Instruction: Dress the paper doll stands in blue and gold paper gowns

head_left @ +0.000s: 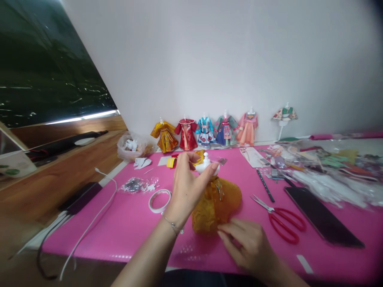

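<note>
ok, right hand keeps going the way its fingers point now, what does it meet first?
The right hand points up-left, fingertips already at the hem of the orange-gold skirt on the small white stand. Pushed on, it would likely press into that skirt first, then reach the left hand's wrist; depth is unclear.

Light: bright, even on white wall (209,59) | Glare: strip left of wall | Blur: right hand (248,243), clutter right | Edges: bent, dark corners
</note>
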The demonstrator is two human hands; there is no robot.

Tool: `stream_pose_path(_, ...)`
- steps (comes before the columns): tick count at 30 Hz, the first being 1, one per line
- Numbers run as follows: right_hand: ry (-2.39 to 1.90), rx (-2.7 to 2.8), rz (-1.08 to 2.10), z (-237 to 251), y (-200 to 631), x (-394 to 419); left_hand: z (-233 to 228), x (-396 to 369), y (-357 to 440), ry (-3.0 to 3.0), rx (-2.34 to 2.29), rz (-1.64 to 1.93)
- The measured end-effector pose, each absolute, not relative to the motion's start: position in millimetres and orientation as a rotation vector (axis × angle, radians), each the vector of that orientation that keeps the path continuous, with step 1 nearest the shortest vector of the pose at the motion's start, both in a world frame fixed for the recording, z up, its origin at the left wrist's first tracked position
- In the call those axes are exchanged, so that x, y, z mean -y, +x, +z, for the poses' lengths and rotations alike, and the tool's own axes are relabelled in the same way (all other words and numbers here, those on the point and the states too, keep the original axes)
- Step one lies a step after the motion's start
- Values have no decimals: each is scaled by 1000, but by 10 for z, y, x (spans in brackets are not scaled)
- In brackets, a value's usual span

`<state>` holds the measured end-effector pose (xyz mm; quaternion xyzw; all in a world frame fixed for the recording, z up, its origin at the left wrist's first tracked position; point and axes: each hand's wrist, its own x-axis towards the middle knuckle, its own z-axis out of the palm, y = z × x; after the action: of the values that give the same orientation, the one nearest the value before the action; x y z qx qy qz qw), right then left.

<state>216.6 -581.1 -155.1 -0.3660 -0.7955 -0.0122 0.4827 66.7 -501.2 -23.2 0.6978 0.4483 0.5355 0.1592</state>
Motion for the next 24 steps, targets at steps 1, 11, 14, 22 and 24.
stream_pose_path(1,-891,1928,-27,-1540,2180,5803,-207,4998,667,2014,-1278,1553)
stream_pose_path(11,-918,1866,-73,-1461,2308,5765,-17,4943,710,2136,-1261,1575)
stream_pose_path(14,-921,1855,-75,-1424,2364,5775,56,4935,712,2116,-1253,1531)
stream_pose_path(22,-1008,1737,-77,-1378,2576,5841,250,4861,599,1877,-1117,1368)
stream_pose_path(24,-1031,1707,-79,-1372,2624,5862,280,4837,582,1821,-1069,1347)
